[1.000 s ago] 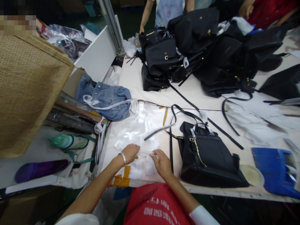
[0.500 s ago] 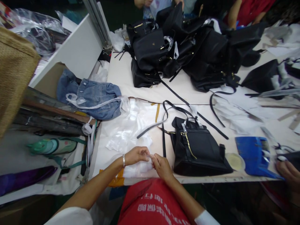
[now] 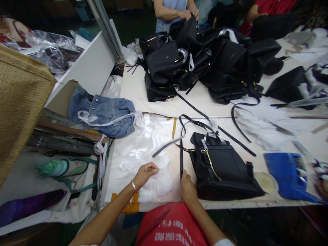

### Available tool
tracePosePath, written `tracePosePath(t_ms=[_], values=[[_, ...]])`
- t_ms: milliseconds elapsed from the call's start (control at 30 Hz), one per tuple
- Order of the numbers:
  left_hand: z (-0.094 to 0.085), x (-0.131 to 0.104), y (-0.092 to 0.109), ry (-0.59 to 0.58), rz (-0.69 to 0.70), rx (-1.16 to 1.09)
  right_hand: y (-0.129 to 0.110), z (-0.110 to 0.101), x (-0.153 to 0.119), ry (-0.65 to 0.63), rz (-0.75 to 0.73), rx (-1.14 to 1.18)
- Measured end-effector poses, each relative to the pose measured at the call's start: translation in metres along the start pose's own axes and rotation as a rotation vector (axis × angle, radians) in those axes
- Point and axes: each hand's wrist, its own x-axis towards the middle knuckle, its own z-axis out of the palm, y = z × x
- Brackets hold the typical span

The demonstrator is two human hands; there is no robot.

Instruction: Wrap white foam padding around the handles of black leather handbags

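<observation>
My left hand (image 3: 146,175) is closed in a pinch above the clear plastic bags (image 3: 151,136); whatever lies between its fingertips, if anything, is too small to make out. Beside the bag's left side, my right hand (image 3: 189,188) has its fingers closed around the lower part of a thin black strap (image 3: 181,153). The black backpack (image 3: 228,167) lies on the table, its top pointing away from me. A gold zip and a wrapped top handle show on it. Its other straps loop over the table behind it.
Many black bags (image 3: 164,56) are heaped at the back, where a co-worker's hands (image 3: 188,14) work. A denim bag (image 3: 110,112) lies left. On the right are white paper sheets (image 3: 266,123), a round yellowish lid (image 3: 266,182) and a blue dustpan (image 3: 284,171).
My hands have come apart. The right hand has moved right and down onto the black strap; the left hand has drawn slightly left. The view has shifted a little.
</observation>
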Motion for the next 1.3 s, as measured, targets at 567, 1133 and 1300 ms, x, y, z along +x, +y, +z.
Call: tracePosePath(t_ms=[567, 1133, 1300], values=[[0.016, 0.012, 0.004, 0.103, 0.060, 0.029, -0.042, -0.094, 0.028, -0.045, 0.004, 1.512], [0.044, 0.003, 0.027, 0.166, 0.111, 0.163, -0.048, -0.080, 0.032, -0.382, -0.023, 1.500], [0.046, 0.002, 0.032, 0.249, 0.149, 0.292, -0.043, -0.083, 0.051, -0.337, 0.131, 1.720]])
